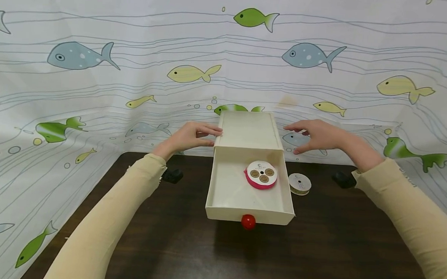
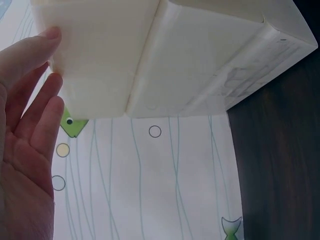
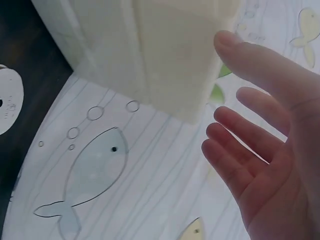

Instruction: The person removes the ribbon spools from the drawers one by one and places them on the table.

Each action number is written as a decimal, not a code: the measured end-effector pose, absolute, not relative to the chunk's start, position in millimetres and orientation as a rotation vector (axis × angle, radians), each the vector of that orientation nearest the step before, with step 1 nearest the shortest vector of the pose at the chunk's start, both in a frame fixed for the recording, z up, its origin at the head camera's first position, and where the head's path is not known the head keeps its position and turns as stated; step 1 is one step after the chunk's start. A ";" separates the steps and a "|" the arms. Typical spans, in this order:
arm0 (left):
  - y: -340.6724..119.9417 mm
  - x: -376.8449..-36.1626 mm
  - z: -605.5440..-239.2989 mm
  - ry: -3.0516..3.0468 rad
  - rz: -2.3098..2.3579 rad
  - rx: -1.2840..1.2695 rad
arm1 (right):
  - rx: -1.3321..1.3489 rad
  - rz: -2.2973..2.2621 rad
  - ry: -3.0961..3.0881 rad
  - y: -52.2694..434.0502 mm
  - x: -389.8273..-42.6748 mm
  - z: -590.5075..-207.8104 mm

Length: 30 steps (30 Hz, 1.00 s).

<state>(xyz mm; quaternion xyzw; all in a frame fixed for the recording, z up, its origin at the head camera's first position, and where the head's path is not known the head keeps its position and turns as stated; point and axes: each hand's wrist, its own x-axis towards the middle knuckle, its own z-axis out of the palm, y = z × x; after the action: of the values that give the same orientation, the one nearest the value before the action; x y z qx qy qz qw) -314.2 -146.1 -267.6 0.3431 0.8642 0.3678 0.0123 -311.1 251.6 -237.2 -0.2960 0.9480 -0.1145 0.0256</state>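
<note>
A cream box (image 1: 248, 130) stands at the back of the dark table with its drawer (image 1: 230, 194) pulled out toward me. The drawer front carries a round red knob (image 1: 248, 221). Inside it, toward the right, lies a spool of pink ribbon (image 1: 261, 174) with a white face. My left hand (image 1: 191, 135) touches the left side of the box with its fingertips, fingers nearly straight, as the left wrist view also shows against the box wall (image 2: 95, 60). Off the box's right side, my right hand (image 1: 320, 136) hovers with spread, relaxed fingers and holds nothing.
A second white-faced spool (image 1: 299, 184) lies on the table just right of the drawer. The dark wooden tabletop (image 1: 165, 246) extends in front. A white cloth (image 1: 145, 30) printed with fish hangs behind and reaches the table's far edge.
</note>
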 end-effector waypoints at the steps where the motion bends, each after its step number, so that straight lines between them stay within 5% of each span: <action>1: -146.3 -314.2 -268.1 2.692 1.152 1.067 | -0.934 -0.349 2.926 249.3 -309.3 -235.0; 18: -150.4 -334.0 -284.6 2.683 1.192 1.057 | -1.144 -0.253 2.753 198.2 -276.3 -197.9; 30: -154.4 -340.2 -288.9 2.673 1.184 1.083 | -1.145 -0.218 2.517 157.8 -255.2 -207.9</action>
<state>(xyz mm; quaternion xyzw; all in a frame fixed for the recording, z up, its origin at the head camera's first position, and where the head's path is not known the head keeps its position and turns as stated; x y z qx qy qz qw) -340.2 -154.4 -288.9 0.3472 0.8574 0.3798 0.0118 -255.2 157.8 -207.9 -0.4059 0.8921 -0.0773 0.1830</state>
